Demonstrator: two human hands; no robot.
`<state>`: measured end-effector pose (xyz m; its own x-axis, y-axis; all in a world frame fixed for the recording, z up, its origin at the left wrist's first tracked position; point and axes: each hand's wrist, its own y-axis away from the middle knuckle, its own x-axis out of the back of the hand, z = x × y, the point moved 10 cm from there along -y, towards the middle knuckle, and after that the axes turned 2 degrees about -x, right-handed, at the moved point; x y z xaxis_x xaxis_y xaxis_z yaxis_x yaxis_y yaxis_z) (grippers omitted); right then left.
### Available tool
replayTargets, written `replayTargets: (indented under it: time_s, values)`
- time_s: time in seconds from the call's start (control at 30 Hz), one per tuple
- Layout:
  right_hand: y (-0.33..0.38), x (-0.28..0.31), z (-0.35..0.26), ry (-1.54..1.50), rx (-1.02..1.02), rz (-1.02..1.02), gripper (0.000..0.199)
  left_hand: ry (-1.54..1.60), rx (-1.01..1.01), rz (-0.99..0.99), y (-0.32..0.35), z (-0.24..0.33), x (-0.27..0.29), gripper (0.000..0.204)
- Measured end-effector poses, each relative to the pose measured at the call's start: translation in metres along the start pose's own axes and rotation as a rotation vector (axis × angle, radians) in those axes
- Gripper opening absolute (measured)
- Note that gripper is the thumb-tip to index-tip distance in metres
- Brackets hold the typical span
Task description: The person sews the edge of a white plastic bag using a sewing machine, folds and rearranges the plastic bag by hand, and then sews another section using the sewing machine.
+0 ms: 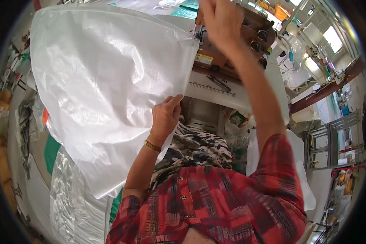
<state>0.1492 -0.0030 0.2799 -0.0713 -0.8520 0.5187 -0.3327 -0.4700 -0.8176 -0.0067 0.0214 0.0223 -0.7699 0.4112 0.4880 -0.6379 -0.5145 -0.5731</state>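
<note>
We judge that the step in hand is guiding the edge of the white sheet (105, 81) beside the brown sewing machine (223, 65); the next move calls for keeping this edge straight and flat. The sheet spreads over the left side. Our left hand (165, 114) pinches its right edge; our right hand (223, 26) is blurred above the machine, and we cannot tell its grip. On the pale table (245, 101) lie small snips (219, 83). Clear plastic (67, 203) is near left, a metal rack (331, 138) right.
</note>
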Motion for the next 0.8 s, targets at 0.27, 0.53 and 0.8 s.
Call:
replayTargets:
  time_s: [0.27, 0.53, 0.8]
  values:
    - [0.183, -0.104, 0.093, -0.221, -0.261, -0.227, 0.037, -0.259, -0.144, -0.150, -0.007, 0.020, -0.031, 0.029]
    - [0.201, -0.112, 0.108, -0.479, -0.362, -0.176, 0.037, -0.361, -0.263, -0.196, -0.031, 0.024, -0.056, 0.027]
    - [0.207, -0.114, 0.121, -0.645, -0.464, -0.077, 0.032, -0.551, -0.243, -0.146, -0.107, 0.023, -0.063, 0.015]
